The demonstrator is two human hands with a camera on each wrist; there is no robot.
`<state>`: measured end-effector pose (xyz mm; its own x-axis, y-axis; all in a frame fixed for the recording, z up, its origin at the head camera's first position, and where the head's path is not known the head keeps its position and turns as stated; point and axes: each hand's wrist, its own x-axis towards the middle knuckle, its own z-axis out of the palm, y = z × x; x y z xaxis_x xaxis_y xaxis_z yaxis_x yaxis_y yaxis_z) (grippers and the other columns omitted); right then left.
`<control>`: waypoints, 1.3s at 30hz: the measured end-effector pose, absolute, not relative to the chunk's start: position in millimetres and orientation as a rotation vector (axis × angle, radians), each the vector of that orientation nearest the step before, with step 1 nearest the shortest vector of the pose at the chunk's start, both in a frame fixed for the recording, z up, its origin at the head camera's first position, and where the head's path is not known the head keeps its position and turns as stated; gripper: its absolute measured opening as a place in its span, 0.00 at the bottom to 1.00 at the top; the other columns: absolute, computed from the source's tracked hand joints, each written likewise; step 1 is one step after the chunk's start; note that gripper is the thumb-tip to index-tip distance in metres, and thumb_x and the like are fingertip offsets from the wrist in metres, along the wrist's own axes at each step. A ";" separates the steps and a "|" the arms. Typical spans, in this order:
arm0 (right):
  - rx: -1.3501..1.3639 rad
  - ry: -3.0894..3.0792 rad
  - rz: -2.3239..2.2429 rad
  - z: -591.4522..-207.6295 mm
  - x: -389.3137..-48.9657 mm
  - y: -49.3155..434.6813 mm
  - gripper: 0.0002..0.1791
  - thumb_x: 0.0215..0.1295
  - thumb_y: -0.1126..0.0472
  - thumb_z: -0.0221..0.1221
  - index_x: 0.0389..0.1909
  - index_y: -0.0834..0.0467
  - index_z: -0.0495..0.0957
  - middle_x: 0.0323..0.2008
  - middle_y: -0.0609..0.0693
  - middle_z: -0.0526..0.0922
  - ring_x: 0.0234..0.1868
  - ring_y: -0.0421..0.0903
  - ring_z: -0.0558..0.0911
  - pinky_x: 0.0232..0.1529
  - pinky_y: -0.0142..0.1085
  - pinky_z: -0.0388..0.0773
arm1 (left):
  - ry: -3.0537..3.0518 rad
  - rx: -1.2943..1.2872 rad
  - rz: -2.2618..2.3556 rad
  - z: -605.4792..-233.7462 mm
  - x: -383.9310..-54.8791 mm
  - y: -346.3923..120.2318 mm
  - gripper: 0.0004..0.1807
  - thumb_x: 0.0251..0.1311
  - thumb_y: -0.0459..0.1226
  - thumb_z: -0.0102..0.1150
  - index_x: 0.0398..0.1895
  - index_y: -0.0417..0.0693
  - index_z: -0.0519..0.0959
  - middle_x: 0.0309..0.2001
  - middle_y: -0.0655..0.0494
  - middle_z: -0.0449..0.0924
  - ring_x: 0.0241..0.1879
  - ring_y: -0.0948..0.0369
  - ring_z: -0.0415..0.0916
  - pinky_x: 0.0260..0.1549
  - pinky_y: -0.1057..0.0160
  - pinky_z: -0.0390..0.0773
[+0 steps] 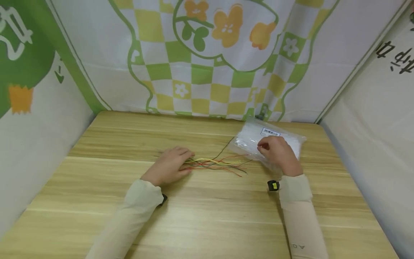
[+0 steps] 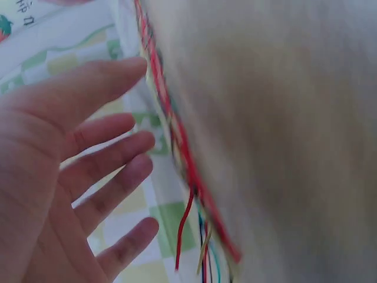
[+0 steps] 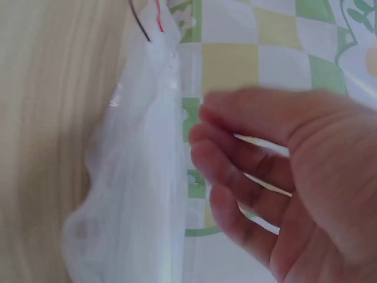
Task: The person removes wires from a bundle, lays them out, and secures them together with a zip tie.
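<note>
A bundle of thin wires (image 1: 211,164) in red, yellow, black and green lies on the table, its right ends fanned out. Over its left end is my left hand (image 1: 169,165). The left wrist view shows that hand's fingers (image 2: 112,150) spread and relaxed beside the wires, not wrapped round them. My right hand (image 1: 279,153) hovers over a clear plastic bag (image 1: 247,138) of white contents with a barcode label (image 1: 270,132). Its fingers curl loosely, the tips close together, and in the right wrist view nothing shows between them.
The wooden table (image 1: 207,223) backs onto a curtain (image 1: 200,82) with a green and yellow check print. White fabric walls (image 1: 372,122) stand at both sides. One black wire reaches up to the bag's left edge.
</note>
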<state>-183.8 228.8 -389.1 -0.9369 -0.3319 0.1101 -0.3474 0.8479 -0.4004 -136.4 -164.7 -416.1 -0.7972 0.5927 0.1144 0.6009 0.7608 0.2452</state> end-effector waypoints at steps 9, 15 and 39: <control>0.443 -3.055 0.642 -406.9 -181.1 223.1 0.09 0.74 0.65 0.63 0.43 0.58 0.92 0.48 0.56 0.91 0.51 0.55 0.88 0.52 0.54 0.84 | -3.024 -0.925 -0.383 -422.9 -135.0 -155.8 0.29 0.71 0.42 0.68 0.71 0.41 0.75 0.70 0.44 0.77 0.73 0.42 0.70 0.70 0.33 0.69; 0.337 -3.046 0.610 -412.4 -181.4 220.9 0.09 0.73 0.66 0.62 0.41 0.59 0.92 0.47 0.57 0.92 0.50 0.58 0.89 0.50 0.55 0.85 | -2.986 -0.939 -0.377 -420.6 -134.3 -155.4 0.15 0.68 0.38 0.70 0.55 0.46 0.84 0.58 0.50 0.83 0.62 0.47 0.78 0.60 0.40 0.77; 0.242 -3.033 0.582 -406.3 -181.4 215.7 0.06 0.71 0.64 0.64 0.39 0.58 0.90 0.43 0.57 0.91 0.45 0.60 0.89 0.42 0.58 0.84 | -2.994 -0.949 -0.419 -415.3 -138.2 -162.2 0.09 0.64 0.35 0.73 0.46 0.50 0.86 0.47 0.55 0.85 0.50 0.53 0.82 0.52 0.44 0.80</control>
<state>-181.4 215.7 -406.3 -0.9868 -0.1450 0.0721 -0.1614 0.9172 -0.3643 -138.2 -162.2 -415.3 -0.8201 0.5696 0.0537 0.5625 0.7855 0.2582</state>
